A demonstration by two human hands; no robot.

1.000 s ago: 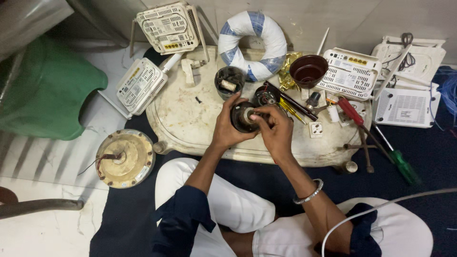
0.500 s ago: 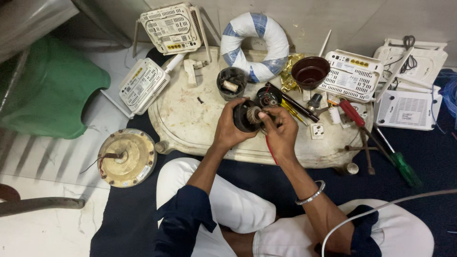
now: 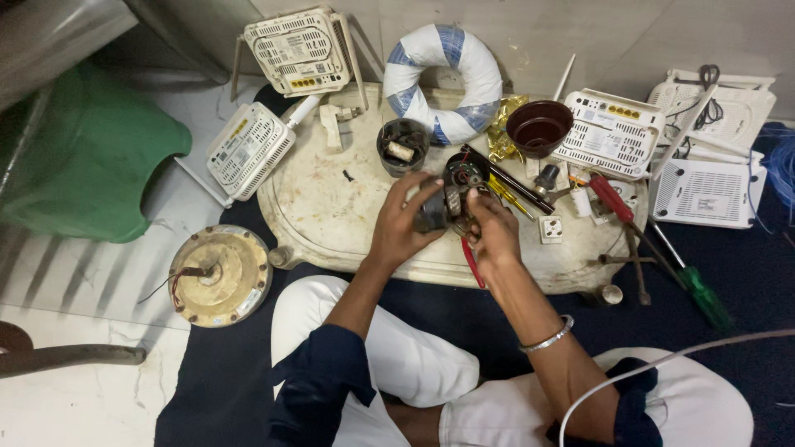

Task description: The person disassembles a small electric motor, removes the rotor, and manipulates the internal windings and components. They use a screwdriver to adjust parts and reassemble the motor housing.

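Hands meet over a small dark motor [image 3: 451,199]: left hand [image 3: 403,225] grips its body, right hand [image 3: 493,233] pinches its end (red-handled pliers [image 3: 472,261] just beneath).

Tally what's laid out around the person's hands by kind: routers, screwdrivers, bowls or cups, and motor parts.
White routers: 5 (first at)
Screwdrivers: 2, one red-handled, one green-handled
Bowls or cups: 2, brown bowl, dark cup
Motor parts: 2, small motor held by left hand and right hand; round fan motor on the floor
Total: 11
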